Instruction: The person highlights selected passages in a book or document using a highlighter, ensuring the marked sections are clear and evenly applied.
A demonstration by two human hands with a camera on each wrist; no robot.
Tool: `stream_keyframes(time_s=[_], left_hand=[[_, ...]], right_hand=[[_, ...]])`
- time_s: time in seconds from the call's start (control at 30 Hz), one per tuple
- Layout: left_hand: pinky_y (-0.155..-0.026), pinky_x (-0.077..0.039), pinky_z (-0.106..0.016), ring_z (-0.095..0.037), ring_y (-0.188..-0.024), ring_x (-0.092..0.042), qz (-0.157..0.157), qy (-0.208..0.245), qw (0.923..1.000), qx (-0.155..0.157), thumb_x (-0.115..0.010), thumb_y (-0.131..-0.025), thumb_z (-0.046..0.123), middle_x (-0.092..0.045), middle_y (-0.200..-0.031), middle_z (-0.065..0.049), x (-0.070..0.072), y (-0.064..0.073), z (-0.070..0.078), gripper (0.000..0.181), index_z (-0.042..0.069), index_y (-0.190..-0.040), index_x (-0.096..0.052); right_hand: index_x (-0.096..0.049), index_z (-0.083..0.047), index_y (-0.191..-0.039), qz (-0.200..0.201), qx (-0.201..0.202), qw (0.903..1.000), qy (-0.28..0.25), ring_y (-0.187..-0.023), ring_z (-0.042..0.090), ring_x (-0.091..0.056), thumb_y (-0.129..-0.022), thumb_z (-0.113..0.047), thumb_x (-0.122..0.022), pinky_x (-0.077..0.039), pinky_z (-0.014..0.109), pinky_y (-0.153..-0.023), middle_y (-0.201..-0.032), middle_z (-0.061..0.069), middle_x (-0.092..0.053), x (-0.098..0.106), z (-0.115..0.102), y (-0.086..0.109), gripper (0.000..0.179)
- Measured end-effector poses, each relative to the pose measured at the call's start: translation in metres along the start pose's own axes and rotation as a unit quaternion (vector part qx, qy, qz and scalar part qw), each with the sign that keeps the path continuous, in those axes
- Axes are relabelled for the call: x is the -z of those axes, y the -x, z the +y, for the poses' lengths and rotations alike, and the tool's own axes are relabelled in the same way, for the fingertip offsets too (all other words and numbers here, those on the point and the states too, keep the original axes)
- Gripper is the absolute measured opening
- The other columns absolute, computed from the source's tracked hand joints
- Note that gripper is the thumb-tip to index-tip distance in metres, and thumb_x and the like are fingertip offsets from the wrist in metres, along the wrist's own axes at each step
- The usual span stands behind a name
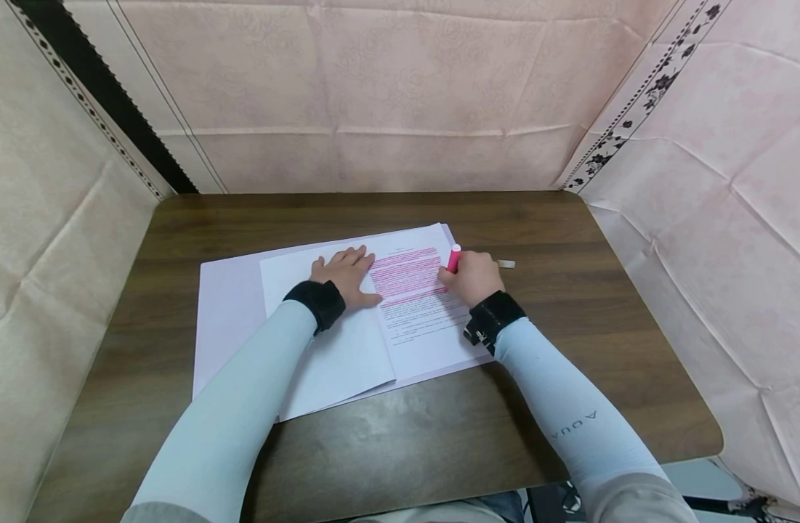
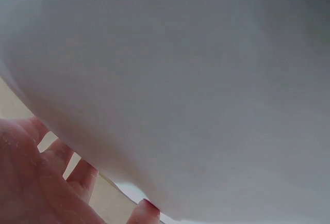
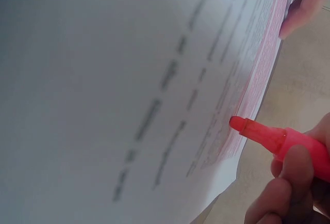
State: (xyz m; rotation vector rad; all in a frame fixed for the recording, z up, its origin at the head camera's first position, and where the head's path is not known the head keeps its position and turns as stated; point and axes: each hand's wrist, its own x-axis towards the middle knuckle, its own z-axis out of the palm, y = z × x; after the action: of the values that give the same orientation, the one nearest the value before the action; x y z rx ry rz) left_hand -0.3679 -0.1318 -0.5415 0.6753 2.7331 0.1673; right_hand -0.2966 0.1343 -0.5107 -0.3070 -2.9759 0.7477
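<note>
My right hand [image 1: 476, 278] grips a pink highlighter [image 1: 454, 258] over the right side of a printed page [image 1: 432, 341]. In the right wrist view the uncapped tip of the highlighter [image 3: 263, 133] is right at the lines of text. Pink marking [image 1: 406, 272] covers the upper lines of print, while the lower lines are plain black. My left hand [image 1: 347, 276] rests on a blank white sheet [image 1: 334, 363] to the left, fingers spread and straight, thumb toward the print. In the left wrist view, the left hand [image 2: 46, 177] presses against white paper.
Under the pages lies a pale lavender folder or cover [image 1: 226, 305], showing at the left. A small whitish piece [image 1: 506, 264], perhaps the cap, is just beyond my right hand. The brown wooden table [image 1: 386, 450] is bordered by pink cloth walls [image 1: 400, 87].
</note>
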Motion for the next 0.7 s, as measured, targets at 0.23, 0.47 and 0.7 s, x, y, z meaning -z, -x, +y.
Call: stream_keyframes(time_s=[0.23, 0.47, 0.7], left_hand=[[-0.129, -0.007, -0.073, -0.036, -0.168, -0.012, -0.003, 0.003, 1.0000, -0.001, -0.068, -0.097, 0.071, -0.012, -0.185, -0.005, 0.003, 0.003, 0.001, 0.106, 0.022, -0.178, -0.021], [-0.130, -0.007, -0.073, -0.035, -0.168, -0.012, 0.000, 0.004, 1.0000, -0.002, -0.069, -0.096, 0.071, -0.011, -0.185, -0.004, 0.002, 0.003, 0.001, 0.106, 0.023, -0.178, -0.022], [-0.130, -0.008, -0.073, -0.036, -0.168, -0.013, 0.001, 0.004, 1.0000, -0.002, -0.070, -0.096, 0.069, -0.011, -0.185, -0.005, 0.002, 0.003, 0.001, 0.106, 0.023, -0.178, -0.022]], right_hand=[[-0.073, -0.006, -0.093, 0.003, -0.002, 1.0000, -0.004, -0.060, 0.028, -0.063, -0.101, -0.034, -0.081, -0.046, 0.030, -0.054, -0.074, 0.010, -0.069, 0.003, 0.006, -0.001, 0.031], [-0.072, -0.006, -0.092, 0.007, -0.004, 1.0000, -0.004, -0.059, 0.028, -0.063, -0.102, -0.034, -0.080, -0.047, 0.029, -0.052, -0.073, 0.010, -0.068, 0.003, 0.012, -0.005, 0.031], [-0.071, -0.006, -0.090, 0.006, -0.008, 0.9999, -0.004, -0.059, 0.028, -0.062, -0.102, -0.034, -0.080, -0.047, 0.028, -0.054, -0.072, 0.010, -0.068, 0.005, 0.015, -0.007, 0.031]])
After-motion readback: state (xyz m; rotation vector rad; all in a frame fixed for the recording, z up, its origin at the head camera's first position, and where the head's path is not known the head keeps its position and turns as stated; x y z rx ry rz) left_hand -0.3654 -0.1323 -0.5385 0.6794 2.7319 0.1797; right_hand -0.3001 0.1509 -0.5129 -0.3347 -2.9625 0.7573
